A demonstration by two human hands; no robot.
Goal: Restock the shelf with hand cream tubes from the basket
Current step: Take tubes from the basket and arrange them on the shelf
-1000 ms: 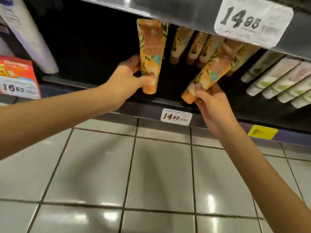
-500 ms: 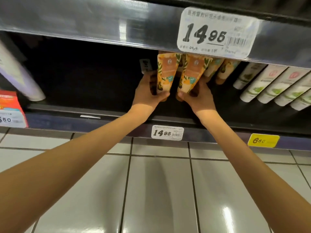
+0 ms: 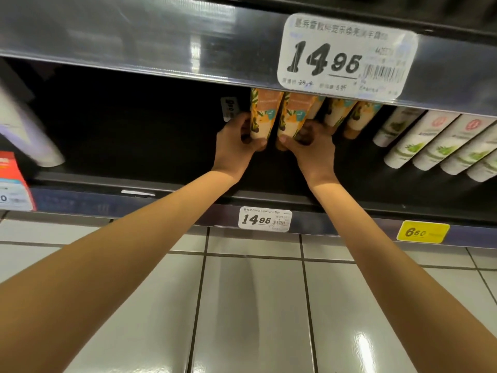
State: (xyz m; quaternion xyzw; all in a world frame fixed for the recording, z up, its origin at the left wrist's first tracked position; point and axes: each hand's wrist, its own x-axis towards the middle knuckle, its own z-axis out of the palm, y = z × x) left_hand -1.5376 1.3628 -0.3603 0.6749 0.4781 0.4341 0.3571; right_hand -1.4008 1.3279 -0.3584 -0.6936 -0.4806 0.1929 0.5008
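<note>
The hand cream tubes (image 3: 265, 118) are orange with dark green leaves, a teal patch and cream lower ends. The neighbouring tubes (image 3: 419, 141) are white with green plant prints and round red marks. The big price label (image 3: 347, 55) is white with black digits, the small label (image 3: 422, 232) yellow. The floor tiles (image 3: 250, 305) are pale grey with dark grout.

Dark shelf (image 3: 107, 181), mid-frame. Orange tubes (image 3: 336, 114) stand cap-down in a row at upper centre, with white tubes (image 3: 419, 146) just right of them. A blurred pale tube (image 3: 29, 135) stands far left. The front rail carries a white tag (image 3: 265, 219) and a yellow tag (image 3: 422, 232).
</note>
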